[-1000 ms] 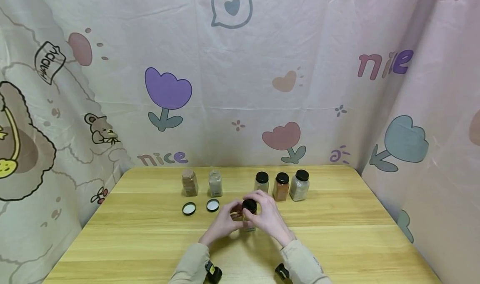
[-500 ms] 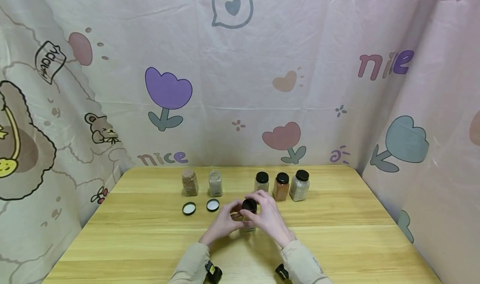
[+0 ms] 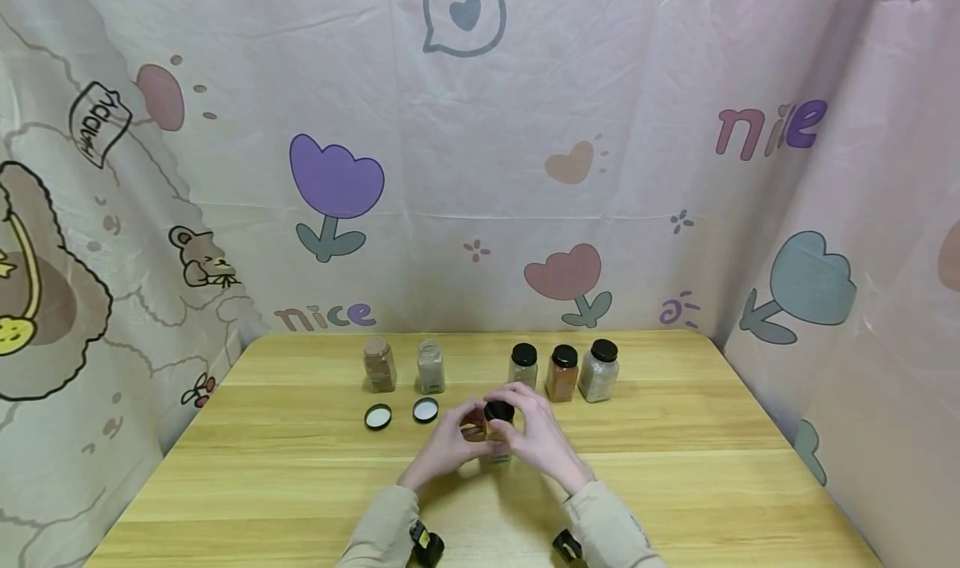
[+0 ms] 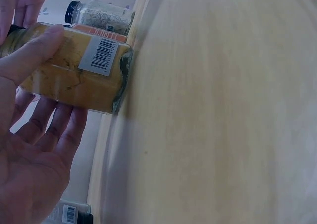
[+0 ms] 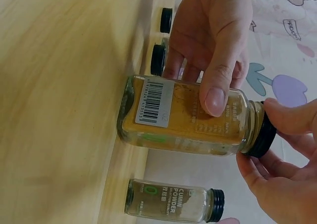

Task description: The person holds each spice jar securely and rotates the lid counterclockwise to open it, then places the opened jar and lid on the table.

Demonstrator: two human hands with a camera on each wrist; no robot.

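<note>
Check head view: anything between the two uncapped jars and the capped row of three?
Nothing. In the head view bare table separates the uncapped pale jar from the nearest capped jar; the held yellow jar stands nearer the camera.

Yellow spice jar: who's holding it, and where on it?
Left hand grips the yellow spice jar round its glass body; right hand pinches its black cap.
</note>
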